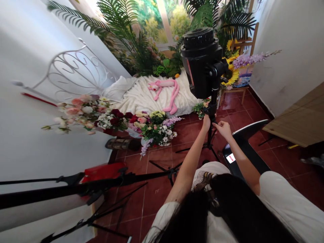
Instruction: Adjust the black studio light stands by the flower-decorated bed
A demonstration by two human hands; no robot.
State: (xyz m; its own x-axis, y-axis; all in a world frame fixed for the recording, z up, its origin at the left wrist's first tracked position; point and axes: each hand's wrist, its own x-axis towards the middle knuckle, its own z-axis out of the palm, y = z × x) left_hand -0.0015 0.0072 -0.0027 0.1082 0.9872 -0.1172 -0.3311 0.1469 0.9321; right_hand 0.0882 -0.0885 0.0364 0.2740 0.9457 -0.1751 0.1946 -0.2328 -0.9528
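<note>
A black studio light [199,64] sits on top of a black light stand [214,98], its round front facing up. My left hand [207,123] is closed around the stand's pole below the light. Just to the right of it, my right hand [223,129] pinches at the stand's collar with thumb and fingertips. The small part between those fingers is mostly hidden. Below my hands, the tripod legs [209,145] spread over the red tiled floor.
A pink plush toy [167,84] lies on a white fluffy blanket [136,96], with flower bunches [157,126] in front. A second black stand [141,178] crosses at lower left. Right of me are a black chair [249,152] carrying a phone [231,158] and a wooden panel [298,114].
</note>
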